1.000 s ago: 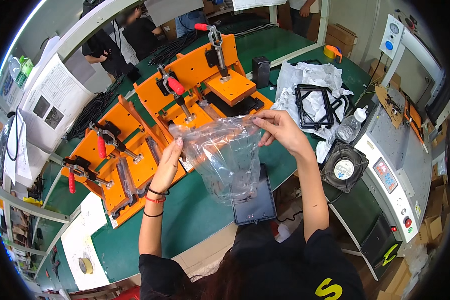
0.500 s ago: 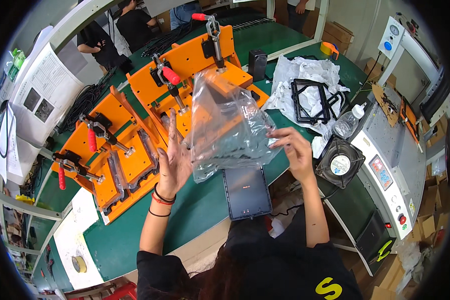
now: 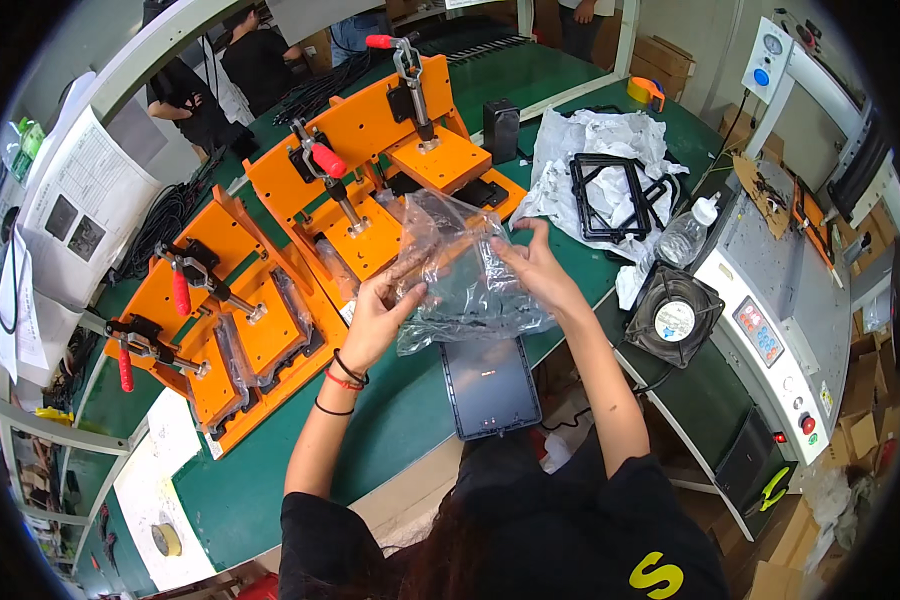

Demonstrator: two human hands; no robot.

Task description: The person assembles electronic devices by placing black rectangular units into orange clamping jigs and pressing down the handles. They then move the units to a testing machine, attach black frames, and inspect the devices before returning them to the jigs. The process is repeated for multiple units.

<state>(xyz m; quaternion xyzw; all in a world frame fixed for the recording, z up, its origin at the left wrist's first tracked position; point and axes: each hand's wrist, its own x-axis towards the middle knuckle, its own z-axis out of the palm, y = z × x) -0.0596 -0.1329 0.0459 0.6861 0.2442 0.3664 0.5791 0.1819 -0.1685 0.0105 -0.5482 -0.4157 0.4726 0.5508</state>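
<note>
A clear plastic bag (image 3: 470, 290) hangs crumpled between my hands above the green table. My left hand (image 3: 377, 318) is closed on the bag's left side, its thumb against the film. At the upper right edge, my right hand (image 3: 538, 268) pinches the bag with bent fingers. Below the bag lies a dark rectangular plastic cover (image 3: 492, 390) at the table's front edge, its far end partly hidden. Just beyond the bag stands an orange clamping fixture (image 3: 360, 245) with red-handled toggle clamps. A second orange fixture (image 3: 260, 335) to the left holds dark parts wrapped in clear film.
Black frames (image 3: 610, 200) rest on white wrapping at the right, beside a clear bottle (image 3: 688, 232) and a black fan (image 3: 674, 318). Farther right is a grey machine with a control panel (image 3: 758, 332). A tape roll (image 3: 166, 540) sits at lower left. People stand beyond the table.
The bag has come down and crumpled. My left hand, spread before, has closed on its left side. My right hand has moved left and up along the bag's edge.
</note>
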